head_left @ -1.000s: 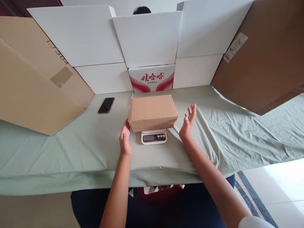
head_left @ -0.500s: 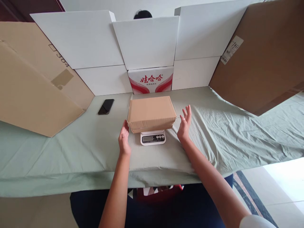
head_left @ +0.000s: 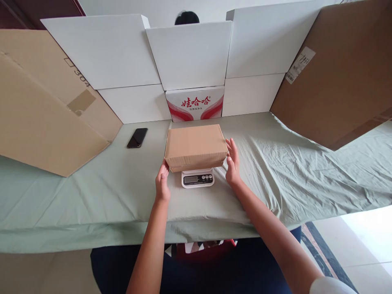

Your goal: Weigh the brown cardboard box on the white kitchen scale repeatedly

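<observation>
A brown cardboard box (head_left: pixel 196 143), taped along its front edge, rests on a small white kitchen scale (head_left: pixel 198 179). Only the front of the scale, with its display and buttons, shows beneath the box. My left hand (head_left: pixel 162 179) grips the box at its front left corner, its fingertips partly hidden behind that side. On the opposite side, my right hand (head_left: pixel 232 163) presses its fingers against the box's right end, the thumb near the front corner. The box sits between my two hands.
A black phone (head_left: pixel 137 138) lies on the green cloth (head_left: pixel 122 183) to the left. White boxes (head_left: pixel 190 57) stack up behind, one with red print (head_left: pixel 196 104). Large cardboard panels stand at left (head_left: pixel 55 106) and right (head_left: pixel 333 77). A person's head top (head_left: pixel 186 17) shows behind.
My right hand has moved left, from beside the box onto its right end. My left hand has shifted slightly and its fingers are tucked further behind the corner. The box stays put.
</observation>
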A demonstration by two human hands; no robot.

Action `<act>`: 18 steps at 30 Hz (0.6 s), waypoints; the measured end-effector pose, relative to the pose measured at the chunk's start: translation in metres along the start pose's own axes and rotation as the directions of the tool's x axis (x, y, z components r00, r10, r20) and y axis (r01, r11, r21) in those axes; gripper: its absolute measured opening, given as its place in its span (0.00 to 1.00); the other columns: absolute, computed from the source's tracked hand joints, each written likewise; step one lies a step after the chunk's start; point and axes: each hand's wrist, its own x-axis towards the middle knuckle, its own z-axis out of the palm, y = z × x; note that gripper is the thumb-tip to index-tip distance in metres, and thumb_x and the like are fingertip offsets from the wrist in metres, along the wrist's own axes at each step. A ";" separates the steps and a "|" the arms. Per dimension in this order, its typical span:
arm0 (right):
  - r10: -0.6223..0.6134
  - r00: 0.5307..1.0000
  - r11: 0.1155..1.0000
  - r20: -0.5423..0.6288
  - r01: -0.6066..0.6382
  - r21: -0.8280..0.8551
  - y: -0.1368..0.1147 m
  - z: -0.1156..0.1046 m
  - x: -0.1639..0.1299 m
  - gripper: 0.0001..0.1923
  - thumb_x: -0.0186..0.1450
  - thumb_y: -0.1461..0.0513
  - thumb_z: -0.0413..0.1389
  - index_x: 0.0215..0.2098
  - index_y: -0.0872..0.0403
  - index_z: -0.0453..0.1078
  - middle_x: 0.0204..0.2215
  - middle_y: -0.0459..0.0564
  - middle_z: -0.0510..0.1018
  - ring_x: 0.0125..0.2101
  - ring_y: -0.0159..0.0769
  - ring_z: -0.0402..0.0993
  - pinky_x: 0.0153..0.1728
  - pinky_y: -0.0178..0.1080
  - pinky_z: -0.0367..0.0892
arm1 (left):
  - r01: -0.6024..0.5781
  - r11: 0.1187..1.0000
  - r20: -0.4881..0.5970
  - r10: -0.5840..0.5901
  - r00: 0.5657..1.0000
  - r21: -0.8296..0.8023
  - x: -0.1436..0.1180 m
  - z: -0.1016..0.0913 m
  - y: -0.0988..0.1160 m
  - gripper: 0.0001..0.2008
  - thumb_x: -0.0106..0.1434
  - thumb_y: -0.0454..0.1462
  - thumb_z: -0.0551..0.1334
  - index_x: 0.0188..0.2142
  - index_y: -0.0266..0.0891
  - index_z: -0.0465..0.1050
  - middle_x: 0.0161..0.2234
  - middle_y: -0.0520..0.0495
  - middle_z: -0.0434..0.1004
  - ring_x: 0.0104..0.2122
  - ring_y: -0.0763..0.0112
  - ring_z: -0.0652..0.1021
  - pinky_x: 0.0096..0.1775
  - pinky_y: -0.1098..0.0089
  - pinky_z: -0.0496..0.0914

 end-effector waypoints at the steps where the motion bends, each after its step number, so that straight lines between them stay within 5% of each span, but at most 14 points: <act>1: 0.004 1.000 1.000 0.002 -0.004 0.005 -0.001 0.002 -0.003 0.36 0.73 0.40 0.48 0.75 0.36 0.53 0.74 0.51 0.62 0.72 0.57 0.61 0.68 0.65 0.64 | 0.010 1.000 -0.001 -0.010 1.000 0.007 0.000 0.000 -0.001 0.48 0.62 0.70 0.58 0.67 0.39 0.72 0.68 0.32 0.71 0.71 0.43 0.68 0.69 0.50 0.64; 8: -0.009 0.999 1.000 0.053 0.008 0.013 -0.004 0.012 -0.014 0.34 0.74 0.43 0.48 0.76 0.38 0.52 0.75 0.50 0.59 0.74 0.54 0.57 0.72 0.62 0.61 | 0.017 0.999 0.038 -0.019 0.999 0.028 0.002 0.000 0.004 0.48 0.61 0.70 0.58 0.66 0.37 0.73 0.65 0.30 0.75 0.68 0.41 0.72 0.68 0.48 0.65; 14: -0.051 0.999 0.990 -0.005 0.051 0.131 0.000 0.022 0.055 0.33 0.73 0.43 0.51 0.73 0.37 0.53 0.74 0.49 0.60 0.74 0.52 0.58 0.73 0.60 0.57 | -0.047 0.999 0.147 0.042 0.988 0.026 0.066 0.028 0.017 0.39 0.68 0.64 0.57 0.67 0.41 0.72 0.70 0.38 0.70 0.73 0.49 0.64 0.72 0.56 0.60; 18: 0.017 1.000 0.987 -0.004 -0.016 0.162 0.031 0.035 0.091 0.38 0.70 0.39 0.51 0.73 0.41 0.54 0.75 0.49 0.58 0.76 0.51 0.51 0.77 0.60 0.48 | 0.038 0.999 0.122 -0.042 0.992 0.037 0.112 0.048 -0.011 0.40 0.67 0.65 0.58 0.65 0.40 0.73 0.69 0.37 0.71 0.73 0.50 0.64 0.72 0.53 0.57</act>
